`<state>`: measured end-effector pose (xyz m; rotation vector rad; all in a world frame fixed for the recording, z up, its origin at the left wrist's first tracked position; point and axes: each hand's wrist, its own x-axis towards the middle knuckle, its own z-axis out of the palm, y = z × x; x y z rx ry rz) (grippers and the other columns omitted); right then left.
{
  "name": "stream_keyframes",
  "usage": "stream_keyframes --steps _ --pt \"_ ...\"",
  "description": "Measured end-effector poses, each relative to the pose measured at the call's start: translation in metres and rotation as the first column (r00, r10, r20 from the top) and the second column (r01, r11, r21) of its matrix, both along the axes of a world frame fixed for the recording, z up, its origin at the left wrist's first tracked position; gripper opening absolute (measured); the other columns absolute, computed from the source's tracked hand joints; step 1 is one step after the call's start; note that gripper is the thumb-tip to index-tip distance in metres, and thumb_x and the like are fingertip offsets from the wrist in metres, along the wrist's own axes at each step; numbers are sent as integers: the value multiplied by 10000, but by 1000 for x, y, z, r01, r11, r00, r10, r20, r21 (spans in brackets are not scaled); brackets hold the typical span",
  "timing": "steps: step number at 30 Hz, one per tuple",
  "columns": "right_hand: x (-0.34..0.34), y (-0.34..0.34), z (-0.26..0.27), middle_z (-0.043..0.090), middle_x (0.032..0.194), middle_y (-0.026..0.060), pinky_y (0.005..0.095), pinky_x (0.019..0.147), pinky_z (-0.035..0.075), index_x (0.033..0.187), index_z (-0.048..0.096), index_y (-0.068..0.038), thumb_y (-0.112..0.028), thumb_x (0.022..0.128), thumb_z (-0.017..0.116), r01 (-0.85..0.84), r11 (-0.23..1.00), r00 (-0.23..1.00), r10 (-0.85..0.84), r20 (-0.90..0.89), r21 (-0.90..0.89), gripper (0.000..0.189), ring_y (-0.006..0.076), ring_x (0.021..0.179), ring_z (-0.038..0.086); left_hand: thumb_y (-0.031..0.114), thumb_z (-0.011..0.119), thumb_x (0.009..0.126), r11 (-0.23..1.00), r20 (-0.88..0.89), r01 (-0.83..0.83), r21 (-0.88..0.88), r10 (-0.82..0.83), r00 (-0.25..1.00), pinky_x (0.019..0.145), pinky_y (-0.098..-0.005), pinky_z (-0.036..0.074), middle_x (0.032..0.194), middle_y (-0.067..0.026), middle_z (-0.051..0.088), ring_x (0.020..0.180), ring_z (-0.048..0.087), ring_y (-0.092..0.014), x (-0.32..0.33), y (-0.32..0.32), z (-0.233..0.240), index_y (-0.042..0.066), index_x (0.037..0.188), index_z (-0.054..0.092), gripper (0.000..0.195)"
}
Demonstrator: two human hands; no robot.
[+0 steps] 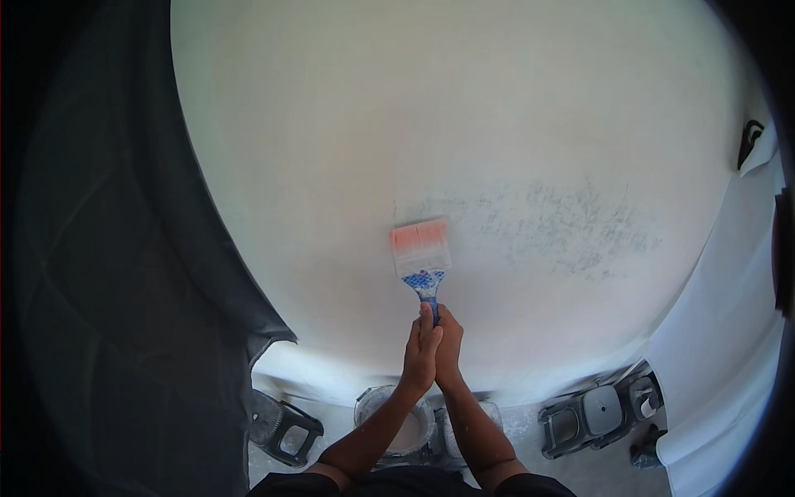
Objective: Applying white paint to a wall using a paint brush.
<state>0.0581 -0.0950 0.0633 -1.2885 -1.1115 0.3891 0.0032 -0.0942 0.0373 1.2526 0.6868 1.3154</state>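
A wide flat paintbrush (422,255) rests with its pinkish bristles against or very near a pale wall (323,155), bristles up. Its blue handle, smeared with white, is clasped between my left hand (420,357) and my right hand (449,341). The hands press together around the lower handle and hide its end. To the right of the bristles, a patch of dark grey marks (577,223) shows through the white coating. Below my left forearm stands a bucket (410,432) of whitish liquid, partly covered by that arm.
A dark curtain (124,248) hangs along the left side, a white cloth (714,323) along the right. Plastic stools stand at the wall's foot: one on the left (273,425), others on the right (602,410). A small bottle (647,407) sits there too. White stains mark the floor (522,428).
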Motion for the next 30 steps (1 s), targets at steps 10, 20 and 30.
stream_keyframes --steps 10,20,30 --pt "7 50 -60 611 713 165 375 582 461 827 553 -12 -237 899 573 58 998 996 -55 71 -39 237 277 642 616 353 473 986 976 -10 131 -172 -135 991 1046 -284 308 1328 -117 466 1238 427 -186 -4 46 -36 -4 1372 401 531" --pt "-10 -10 -146 616 678 156 379 561 466 813 578 -7 -256 903 585 64 979 997 -69 -20 -195 265 254 593 602 369 494 969 976 -181 18 -217 -58 982 1008 -335 373 1227 -182 517 1174 502 -275 -15 -10 -129 -31 1298 427 522" --pt "-17 35 11 629 718 225 470 564 470 968 575 -22 -220 929 541 3 1000 921 8 389 -28 204 425 666 624 583 416 918 921 503 364 -135 -253 826 639 -362 531 826 -132 636 720 630 -252 -15 44 -19 -7 1005 603 625"
